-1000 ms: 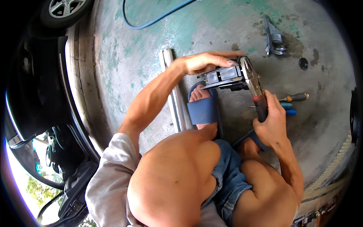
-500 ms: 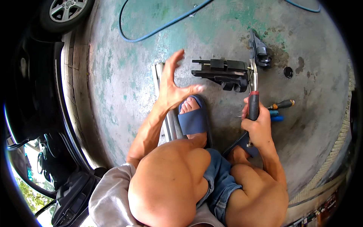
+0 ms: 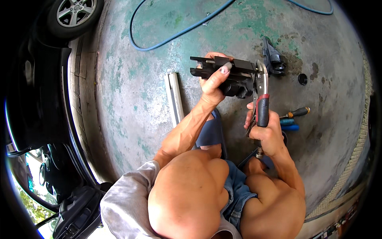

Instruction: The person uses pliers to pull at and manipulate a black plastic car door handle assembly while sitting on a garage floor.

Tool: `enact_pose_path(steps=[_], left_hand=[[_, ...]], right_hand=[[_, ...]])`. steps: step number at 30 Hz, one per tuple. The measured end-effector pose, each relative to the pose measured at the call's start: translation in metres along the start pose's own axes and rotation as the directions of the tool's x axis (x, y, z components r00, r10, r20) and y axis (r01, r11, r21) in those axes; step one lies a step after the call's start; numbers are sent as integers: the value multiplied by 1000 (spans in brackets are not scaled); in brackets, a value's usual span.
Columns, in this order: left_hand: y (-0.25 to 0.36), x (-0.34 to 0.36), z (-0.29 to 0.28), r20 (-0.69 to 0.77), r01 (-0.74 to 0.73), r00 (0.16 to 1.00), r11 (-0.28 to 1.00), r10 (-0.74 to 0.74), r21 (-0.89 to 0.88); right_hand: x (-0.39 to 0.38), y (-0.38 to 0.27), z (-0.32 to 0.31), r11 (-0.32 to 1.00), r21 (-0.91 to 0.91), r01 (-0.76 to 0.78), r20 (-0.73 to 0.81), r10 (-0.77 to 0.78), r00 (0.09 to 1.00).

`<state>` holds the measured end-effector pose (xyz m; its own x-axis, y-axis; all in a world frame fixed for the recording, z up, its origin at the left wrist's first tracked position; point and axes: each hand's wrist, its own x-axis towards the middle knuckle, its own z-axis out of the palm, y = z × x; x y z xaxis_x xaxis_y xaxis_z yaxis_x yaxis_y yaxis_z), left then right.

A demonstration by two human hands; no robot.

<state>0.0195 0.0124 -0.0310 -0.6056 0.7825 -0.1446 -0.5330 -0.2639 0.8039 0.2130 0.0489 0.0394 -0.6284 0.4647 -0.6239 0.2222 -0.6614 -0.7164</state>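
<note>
My left hand [image 3: 213, 88] is closed around a black ribbed mechanical part [image 3: 243, 64], thumb over its near face and fingers behind it. A pin or bolt shows at the part's open left end. In my right hand [image 3: 269, 135] are locking pliers [image 3: 263, 109] with black and red grips, held upright. Their metal jaws meet the right end of the part; exactly what they bite on is too small to tell. Beyond the pliers a second black part [image 3: 273, 59] lies on the floor, with a small black ring [image 3: 303, 79] to its right.
A screwdriver [image 3: 299, 112] and blue-handled tools [image 3: 290, 127] lie right of my right hand. A pale metal rail [image 3: 174, 97] rests left of my sandalled foot [image 3: 209, 133]. A blue hose [image 3: 171, 40] loops across the far floor. A car wheel [image 3: 76, 12] stands far left.
My left hand, spread and empty before, has moved right and taken hold of the black part. The part and the pliers have shifted slightly left.
</note>
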Motion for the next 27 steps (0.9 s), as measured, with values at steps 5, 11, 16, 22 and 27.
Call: enact_pose_path(steps=[5,11,16,22,27], left_hand=[[4,-13,6,-48,93,993,977,-104,-193],[5,-23,11,-226,158,953,968,-201,-193],[4,-28,18,-307,212,882,884,-357,-417],[8,-35,11,-269,286,860,847,-433,-448],[3,-32,2,-190,384,803,734,-565,-560]], right_hand=[[-5,14,-8,984,-162,73,-29,-79,996],[2,30,-8,858,-507,88,-117,-169,979],[3,31,-9,679,-706,199,-90,-366,926],[8,39,-14,497,-808,315,-11,-548,837],[11,37,-33,268,-879,394,115,-683,722]])
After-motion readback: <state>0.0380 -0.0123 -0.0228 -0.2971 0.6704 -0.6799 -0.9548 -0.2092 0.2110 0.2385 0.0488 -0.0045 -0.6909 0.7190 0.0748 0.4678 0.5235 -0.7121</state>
